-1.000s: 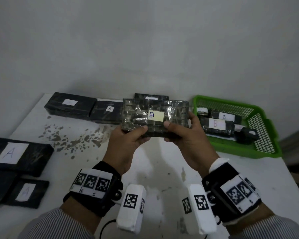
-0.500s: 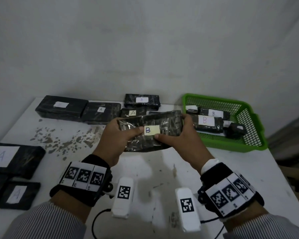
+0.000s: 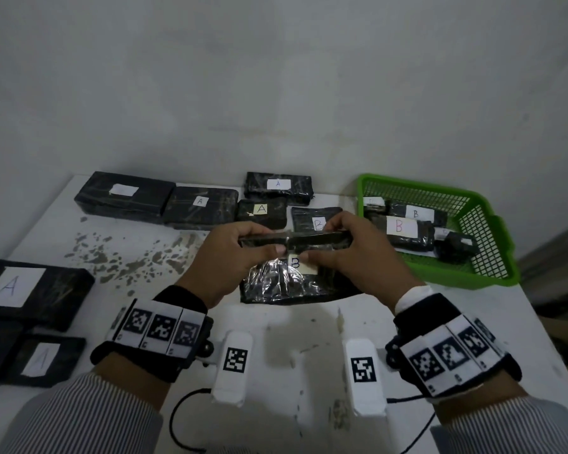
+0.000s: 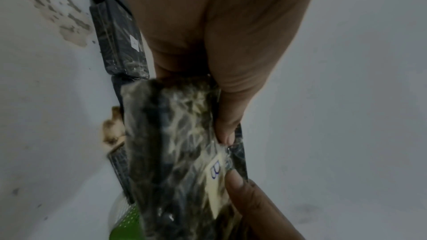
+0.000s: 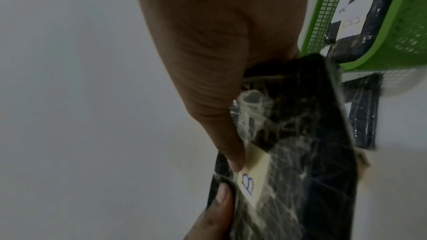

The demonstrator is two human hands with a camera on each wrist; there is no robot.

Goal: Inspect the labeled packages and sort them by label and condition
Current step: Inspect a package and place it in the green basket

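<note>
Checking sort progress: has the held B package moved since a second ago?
Yes. The B package has tipped forward and dropped toward the table, nearer than the green basket.

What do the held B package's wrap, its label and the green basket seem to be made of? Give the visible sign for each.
Held B package: dark contents under clear, glossy plastic film, probably; it wrinkles and glints. Its label: matte cream paper, apparently, with a handwritten blue B under the film. Green basket: moulded plastic, likely, with uniform colour and a regular mesh of holes.
</note>
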